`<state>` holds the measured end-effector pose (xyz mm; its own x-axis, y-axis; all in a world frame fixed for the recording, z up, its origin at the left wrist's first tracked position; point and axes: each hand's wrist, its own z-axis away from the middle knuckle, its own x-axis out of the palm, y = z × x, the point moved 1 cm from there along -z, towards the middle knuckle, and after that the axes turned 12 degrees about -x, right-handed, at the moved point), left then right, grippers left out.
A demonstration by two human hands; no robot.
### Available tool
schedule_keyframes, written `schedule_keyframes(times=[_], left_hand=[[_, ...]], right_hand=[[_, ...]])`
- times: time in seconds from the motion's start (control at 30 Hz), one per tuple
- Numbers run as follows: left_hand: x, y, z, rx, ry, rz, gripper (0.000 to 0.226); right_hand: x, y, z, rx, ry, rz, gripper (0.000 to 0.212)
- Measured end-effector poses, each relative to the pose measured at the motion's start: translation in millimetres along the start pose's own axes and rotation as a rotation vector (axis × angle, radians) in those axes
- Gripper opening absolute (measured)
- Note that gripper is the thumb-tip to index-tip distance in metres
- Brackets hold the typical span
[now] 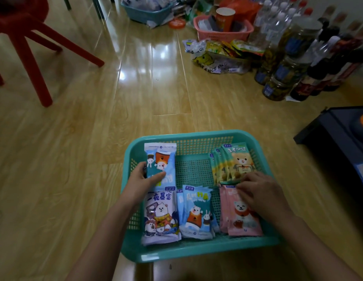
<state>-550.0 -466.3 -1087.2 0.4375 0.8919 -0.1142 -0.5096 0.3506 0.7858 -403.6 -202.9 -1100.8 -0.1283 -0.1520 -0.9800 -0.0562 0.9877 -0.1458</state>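
Note:
A teal plastic basket (197,136) sits on the wooden floor in front of me, holding cartoon-printed snack packets. My left hand (143,180) grips a blue packet (161,159) at the basket's back left, thumb across its front. My right hand (259,191) has its fingers curled on the top of the pink packets (242,222) at the front right, just below a fanned stack of green bear packets (235,161). A white-and-purple packet (160,216) lies front left, and a blue stack (197,211) lies front middle.
A red plastic chair (24,37) stands at the back left. Bottles and jars (298,53) crowd the back right beside a pink basket (223,32), another teal basket (144,11) and loose snack bags (219,55). A dark box (338,138) sits to the right.

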Motion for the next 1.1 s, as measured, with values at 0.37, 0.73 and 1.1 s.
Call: schedule_keyframes(times=[0.37,0.73,1.1], left_hand=[[0.6,37.3,19.1,0.188,-0.244,-0.463,0.023],[16.3,12.4,5.8,0.148,-0.012,-0.256,0.007],[-0.3,-19.7,-25.0,0.025,0.394,-0.64,0.028]], right_hand=[[-38.4,-70.0,-65.8,-0.083,-0.016,-0.557,0.052],[-24.7,-78.7,-34.1,0.339,-0.44,-1.043,0.017],[7.8,-86.2,-16.5,0.399,-0.497,-0.397,0.05]])
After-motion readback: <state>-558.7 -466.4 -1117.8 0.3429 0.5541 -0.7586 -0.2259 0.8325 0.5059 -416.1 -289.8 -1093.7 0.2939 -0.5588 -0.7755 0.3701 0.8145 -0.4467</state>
